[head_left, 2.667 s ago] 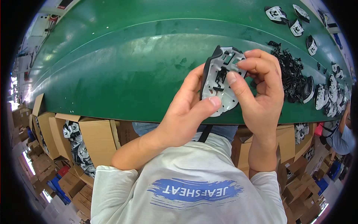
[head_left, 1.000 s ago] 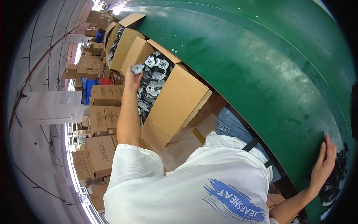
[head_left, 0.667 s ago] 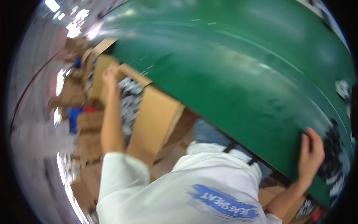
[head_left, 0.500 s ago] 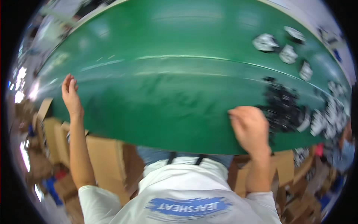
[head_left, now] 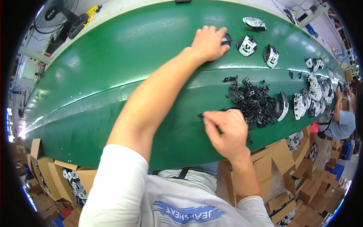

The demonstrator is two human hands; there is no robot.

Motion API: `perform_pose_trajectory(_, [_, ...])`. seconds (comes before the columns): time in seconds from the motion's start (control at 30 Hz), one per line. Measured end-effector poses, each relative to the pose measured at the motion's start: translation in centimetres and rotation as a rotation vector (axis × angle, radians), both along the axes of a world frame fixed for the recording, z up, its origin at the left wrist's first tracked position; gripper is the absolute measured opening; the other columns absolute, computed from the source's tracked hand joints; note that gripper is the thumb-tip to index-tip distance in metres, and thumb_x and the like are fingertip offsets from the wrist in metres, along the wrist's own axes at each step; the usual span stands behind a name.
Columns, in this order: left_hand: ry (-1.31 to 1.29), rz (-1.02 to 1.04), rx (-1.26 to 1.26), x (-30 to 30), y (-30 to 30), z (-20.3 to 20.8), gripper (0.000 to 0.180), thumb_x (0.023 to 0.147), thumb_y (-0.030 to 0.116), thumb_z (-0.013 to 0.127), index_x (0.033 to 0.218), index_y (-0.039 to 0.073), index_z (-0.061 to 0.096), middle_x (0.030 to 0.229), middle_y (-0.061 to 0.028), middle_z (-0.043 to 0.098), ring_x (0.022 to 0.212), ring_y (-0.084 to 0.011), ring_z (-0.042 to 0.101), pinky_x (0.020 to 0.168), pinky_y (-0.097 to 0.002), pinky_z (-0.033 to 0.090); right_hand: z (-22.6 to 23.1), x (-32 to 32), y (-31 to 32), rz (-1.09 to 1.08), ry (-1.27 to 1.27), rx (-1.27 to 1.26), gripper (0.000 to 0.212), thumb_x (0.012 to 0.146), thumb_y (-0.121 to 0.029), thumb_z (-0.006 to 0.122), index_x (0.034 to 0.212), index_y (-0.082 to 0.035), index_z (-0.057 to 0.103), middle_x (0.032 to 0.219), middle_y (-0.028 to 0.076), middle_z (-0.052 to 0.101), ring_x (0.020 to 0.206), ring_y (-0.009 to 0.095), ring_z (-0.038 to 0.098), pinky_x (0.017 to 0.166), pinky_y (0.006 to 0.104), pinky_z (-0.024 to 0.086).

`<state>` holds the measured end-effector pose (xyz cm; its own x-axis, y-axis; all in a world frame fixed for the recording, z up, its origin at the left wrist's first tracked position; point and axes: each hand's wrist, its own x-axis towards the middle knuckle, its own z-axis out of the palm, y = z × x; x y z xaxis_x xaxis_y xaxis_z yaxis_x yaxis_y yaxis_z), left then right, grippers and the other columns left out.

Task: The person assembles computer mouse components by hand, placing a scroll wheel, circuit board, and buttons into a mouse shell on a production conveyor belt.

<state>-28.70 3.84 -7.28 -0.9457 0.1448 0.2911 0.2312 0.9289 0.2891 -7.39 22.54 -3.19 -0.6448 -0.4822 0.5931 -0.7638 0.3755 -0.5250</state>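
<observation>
At the far side of the green work surface (head_left: 170, 109), my left hand (head_left: 209, 42) is closed around a dark plastic shell (head_left: 226, 39), shaped like a computer mouse cover; my fingers and palm hide most of it. My right hand (head_left: 228, 132) pinches a small black plastic part (head_left: 201, 115) between thumb and fingertips, just above the surface near me. Right beside that hand lies a loose heap of small black plastic parts (head_left: 253, 100). Black and white mouse shells lie close to my left hand: one (head_left: 247, 46), another (head_left: 272, 56) and a third (head_left: 255, 24).
A single shell (head_left: 281, 106) stands right of the heap, with a pile of shells (head_left: 317, 92) beyond. A co-worker (head_left: 342, 123) is at the far right. Cardboard boxes (head_left: 272, 162) line the near edge. A black fan (head_left: 56, 17) stands at the far left.
My left hand has swung from the far left over to the shells and grasped one. The right hand has moved left from the heap, pinching a small black part. The view has shifted.
</observation>
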Motion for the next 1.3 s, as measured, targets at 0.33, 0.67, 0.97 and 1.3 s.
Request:
perform_pose_trajectory(0.33, [-0.504,-0.123,2.003,20.7,-7.6,5.7,0.061,0.116,0.048,0.033,0.154,0.005,0.055,0.142,-0.0196,0.068,0.128,-0.0262,0.067,0.109,-0.0406,0.053,1.8,0.7,-3.7,0.054,-0.349,-0.579,0.029,0.086,0.007,0.083,0.112,-0.002,0.073,0.097,0.010,0.079,0.080,0.014,0.075,0.073,0.0275,0.061])
perform_pose_trajectory(0.67, [-0.347,-0.053,2.114,33.9,-5.0,6.9,0.055,0.119,0.040,0.034,0.163,0.006,0.040,0.148,-0.0064,0.059,0.140,-0.0162,0.053,0.119,-0.0361,0.041,1.0,2.9,-10.0,0.072,0.014,-0.295,0.031,0.080,0.003,0.089,0.101,-0.012,0.070,0.090,0.001,0.081,0.071,0.015,0.069,0.083,0.0354,0.052])
perform_pose_trajectory(0.97, [-0.476,-0.016,2.070,34.7,-3.3,7.0,0.058,0.120,0.040,0.032,0.168,0.008,0.030,0.157,-0.0065,0.051,0.144,-0.0166,0.049,0.121,-0.0378,0.038,0.9,3.3,-7.3,0.090,0.178,-0.137,0.035,0.079,-0.001,0.090,0.105,-0.015,0.072,0.093,0.000,0.081,0.074,0.015,0.069,0.095,0.0396,0.052])
perform_pose_trajectory(1.3, [-0.525,-0.043,2.174,35.0,-3.2,6.6,0.060,0.120,0.039,0.032,0.169,0.006,0.027,0.162,-0.0087,0.047,0.149,-0.0183,0.047,0.124,-0.0399,0.039,1.9,3.2,-4.8,0.142,0.066,-0.172,0.032,0.085,-0.004,0.087,0.113,-0.008,0.073,0.099,0.007,0.078,0.086,0.023,0.072,0.099,0.0428,0.056])
